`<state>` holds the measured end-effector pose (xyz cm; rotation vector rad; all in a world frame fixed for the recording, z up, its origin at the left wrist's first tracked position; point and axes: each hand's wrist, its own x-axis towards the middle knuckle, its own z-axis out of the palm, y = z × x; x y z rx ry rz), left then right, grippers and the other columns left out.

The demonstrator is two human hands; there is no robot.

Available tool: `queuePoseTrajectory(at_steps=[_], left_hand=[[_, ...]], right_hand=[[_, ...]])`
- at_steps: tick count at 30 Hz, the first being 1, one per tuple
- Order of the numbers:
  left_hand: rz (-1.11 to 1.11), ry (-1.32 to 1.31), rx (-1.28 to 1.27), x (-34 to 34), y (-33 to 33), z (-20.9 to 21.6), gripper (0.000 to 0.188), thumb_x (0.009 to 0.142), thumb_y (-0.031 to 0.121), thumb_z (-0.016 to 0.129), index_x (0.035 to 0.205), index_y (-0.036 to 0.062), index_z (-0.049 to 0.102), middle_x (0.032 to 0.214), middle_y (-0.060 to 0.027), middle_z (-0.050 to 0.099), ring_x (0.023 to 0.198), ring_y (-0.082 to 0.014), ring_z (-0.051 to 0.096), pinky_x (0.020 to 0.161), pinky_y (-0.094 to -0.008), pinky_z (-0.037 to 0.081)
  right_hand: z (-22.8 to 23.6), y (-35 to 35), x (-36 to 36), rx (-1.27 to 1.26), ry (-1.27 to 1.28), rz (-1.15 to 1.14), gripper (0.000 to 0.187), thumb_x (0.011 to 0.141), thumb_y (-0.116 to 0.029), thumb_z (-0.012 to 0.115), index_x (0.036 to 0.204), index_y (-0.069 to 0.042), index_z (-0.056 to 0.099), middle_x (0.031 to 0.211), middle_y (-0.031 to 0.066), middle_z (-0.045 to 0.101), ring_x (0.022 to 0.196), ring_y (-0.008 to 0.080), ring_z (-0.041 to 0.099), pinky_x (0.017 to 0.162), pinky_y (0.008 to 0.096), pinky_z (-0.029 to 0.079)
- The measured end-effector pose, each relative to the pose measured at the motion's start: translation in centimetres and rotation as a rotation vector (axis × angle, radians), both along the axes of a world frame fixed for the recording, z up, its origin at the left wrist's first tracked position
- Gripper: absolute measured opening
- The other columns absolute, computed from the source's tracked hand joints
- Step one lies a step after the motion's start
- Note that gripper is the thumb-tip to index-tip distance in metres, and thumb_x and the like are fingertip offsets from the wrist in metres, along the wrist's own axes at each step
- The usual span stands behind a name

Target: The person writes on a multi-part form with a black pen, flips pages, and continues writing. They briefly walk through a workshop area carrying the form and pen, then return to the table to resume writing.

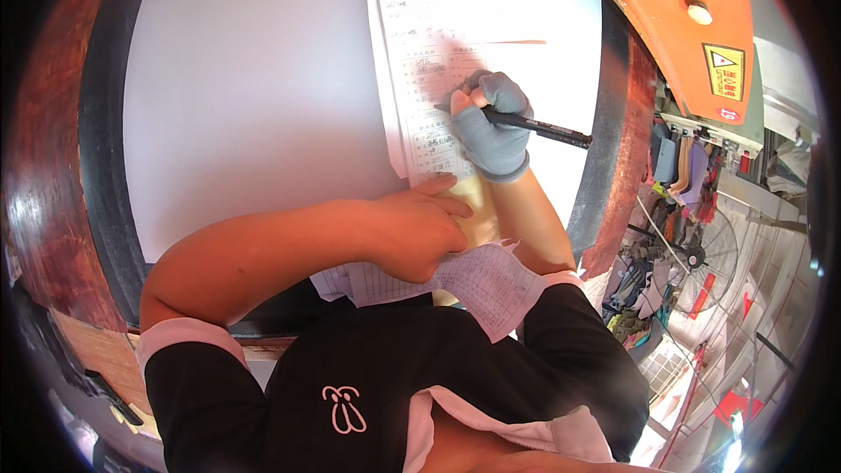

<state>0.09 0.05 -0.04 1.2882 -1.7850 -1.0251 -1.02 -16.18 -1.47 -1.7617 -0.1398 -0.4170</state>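
Left forearm [298, 236] angled inward, left hand [427, 228] low; right hand [492, 130] farther forward, fingers [461, 103] curled.

At upper right, 1 orange machine [679, 0] carries 1 yellow warning label [724, 72]; below are cloths [697, 166] and 1 fan [695, 256].

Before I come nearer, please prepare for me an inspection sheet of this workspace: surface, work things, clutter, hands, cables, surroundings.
Surface: white tabletop with a dark border.
Work things: printed form with handwriting; black pen, its tip at the form, contact uncertain; yellow sheet between the forearms.
Clutter: curled, printed loose sheets near the body.
Hands: left hand bare, resting on the papers; right hand in a grey glove with bare fingertips, gripping the pen.
Cables: nothing seen for certain.
Surroundings: at right, an orange housing with a yellow warning label, and a fan.
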Motion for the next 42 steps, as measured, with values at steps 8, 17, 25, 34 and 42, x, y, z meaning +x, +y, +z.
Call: queuePoseTrajectory(at_steps=[8, 17, 25, 34, 42], left_hand=[[-0.013, -0.019, 0.016, -0.1, 0.0, 0.1, 0.018, 0.074, 0.007, 0.051, 0.088, 0.0033, 0.062, 0.103, -0.0141, 0.061, 0.125, -0.0285, 0.040, 0.111, -0.0522, 0.011], [-0.012, -0.002, 0.031, -0.1, 0.0, 0.0, 0.025, 0.070, 0.009, 0.052, 0.090, 0.0034, 0.067, 0.106, -0.0184, 0.061, 0.126, -0.0275, 0.040, 0.113, -0.0472, 0.009], [0.004, -0.031, -0.012, -0.2, 0.0, -0.1, 0.021, 0.073, 0.008, 0.052, 0.091, 0.0032, 0.062, 0.103, -0.0152, 0.060, 0.125, -0.0291, 0.041, 0.111, -0.0530, 0.011], [-0.019, -0.064, 0.019, -0.2, -0.1, -0.1, 0.020, 0.073, 0.007, 0.052, 0.091, 0.0037, 0.061, 0.107, -0.0159, 0.059, 0.127, -0.0282, 0.039, 0.111, -0.0513, 0.010], [0.006, -0.046, 0.029, -0.3, 0.2, 0.2, 0.022, 0.071, 0.005, 0.053, 0.091, 0.0037, 0.062, 0.109, -0.0159, 0.059, 0.125, -0.0282, 0.040, 0.111, -0.0495, 0.012]], right_hand=[[0.6, 0.3, -0.2, -0.185, 0.076, -0.040, 0.017, 0.073, 0.009, 0.059, 0.073, -0.004, 0.049, 0.071, 0.0048, 0.055, 0.070, 0.0130, 0.056, 0.065, 0.0271, 0.049], [0.1, 0.0, 0.1, -0.149, 0.009, -0.006, 0.024, 0.074, 0.010, 0.057, 0.069, -0.007, 0.042, 0.068, 0.0008, 0.045, 0.058, 0.0068, 0.039, 0.051, 0.0214, 0.036], [0.6, 0.2, -0.1, -0.064, 0.093, -0.048, 0.015, 0.072, 0.004, 0.062, 0.067, -0.002, 0.049, 0.065, 0.0033, 0.051, 0.059, 0.0114, 0.051, 0.057, 0.0259, 0.047], [0.4, 0.5, -0.1, 0.134, -0.043, -0.159, 0.022, 0.081, 0.006, 0.058, 0.075, -0.008, 0.043, 0.074, 0.0042, 0.051, 0.059, 0.0075, 0.047, 0.053, 0.0211, 0.041], [2.2, -1.1, 1.0, 0.414, 0.027, -0.415, 0.006, 0.088, -0.003, 0.055, 0.083, -0.005, 0.050, 0.075, 0.0051, 0.057, 0.062, 0.0098, 0.053, 0.063, 0.0263, 0.052]])
